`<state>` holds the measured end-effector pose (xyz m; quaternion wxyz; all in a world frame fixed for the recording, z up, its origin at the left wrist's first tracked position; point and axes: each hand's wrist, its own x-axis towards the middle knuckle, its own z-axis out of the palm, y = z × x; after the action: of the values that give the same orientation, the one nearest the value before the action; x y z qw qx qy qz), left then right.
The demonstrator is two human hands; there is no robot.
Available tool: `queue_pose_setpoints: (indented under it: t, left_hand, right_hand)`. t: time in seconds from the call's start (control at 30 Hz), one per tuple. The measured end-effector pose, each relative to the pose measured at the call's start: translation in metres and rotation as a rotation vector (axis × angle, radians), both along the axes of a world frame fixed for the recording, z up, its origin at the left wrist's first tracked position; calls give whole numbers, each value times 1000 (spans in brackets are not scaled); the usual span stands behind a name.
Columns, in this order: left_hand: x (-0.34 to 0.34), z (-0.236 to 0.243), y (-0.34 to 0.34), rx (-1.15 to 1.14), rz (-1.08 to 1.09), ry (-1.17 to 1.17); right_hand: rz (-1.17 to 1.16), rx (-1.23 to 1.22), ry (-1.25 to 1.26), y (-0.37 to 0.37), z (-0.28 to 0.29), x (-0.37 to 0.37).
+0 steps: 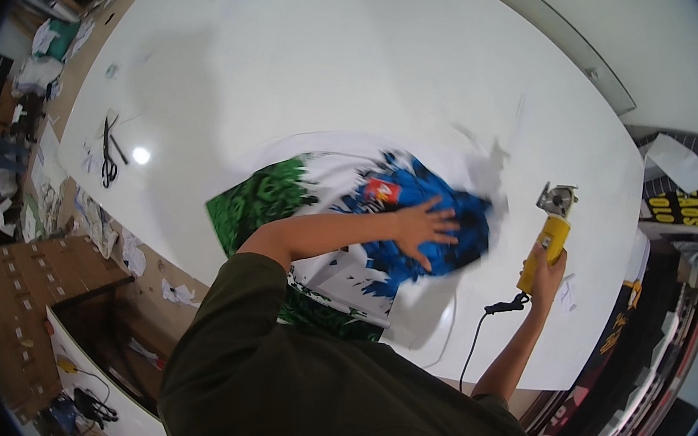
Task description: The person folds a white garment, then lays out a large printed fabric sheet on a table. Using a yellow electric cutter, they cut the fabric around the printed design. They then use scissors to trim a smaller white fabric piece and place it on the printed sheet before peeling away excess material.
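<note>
My left hand (427, 233) lies with spread fingers on the blue part of a printed fabric piece (465, 250). The fabric is white in the middle, green at its left end and blue at its right, with a small red patch; its right edge is blurred. In my right hand (545, 270) is a yellow electric rotary cutter (553, 239), held by its body to the right of the fabric. Its round metal blade points away from me, and a black cord runs from its near end. Another green-printed piece (325, 316) shows partly beneath my left arm.
The white table (290, 62) carries black scissors (109, 154) and a dark slim tool (118, 149) at the left. Cardboard boxes (29, 294) stand beyond its left edge, with scraps on the floor. Stacked rolls or boards (656, 347) are at the right.
</note>
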<state>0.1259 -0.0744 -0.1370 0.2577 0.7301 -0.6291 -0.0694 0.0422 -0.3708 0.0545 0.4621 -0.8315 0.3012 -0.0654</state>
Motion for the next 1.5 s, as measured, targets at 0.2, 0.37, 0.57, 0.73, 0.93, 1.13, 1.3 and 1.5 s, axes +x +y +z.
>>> queue_pose_setpoints:
  t: [0.2,0.37,0.57,0.73,0.93,1.13,1.3,1.5]
  left_hand:
    - [91,-27,-34,-90,355,130]
    - [199,-9,67,201,1549,-152]
    - [33,26,37,240,1200,14]
    - [-54,39,69,454,1071,173]
    - [-116,73,223,829,911,194]
    - [-151,45,242,465,1010,182]
    - [-146,44,238,611,1003,325]
    - [-145,37,240,582,1003,333]
  right_hand:
    - [-148,49,-14,-30,2,-44]
    - [-160,126,-13,-21,-3,-69]
    - [-99,145,41,14,-11,-83]
    - [80,-2,82,42,-32,-95]
    - [328,-169,284,100,-30,-146]
    - [540,-236,339,159,-48,-197]
    - [599,-291,268,192,-57,-191]
    - [599,-369,204,206,-73,-154]
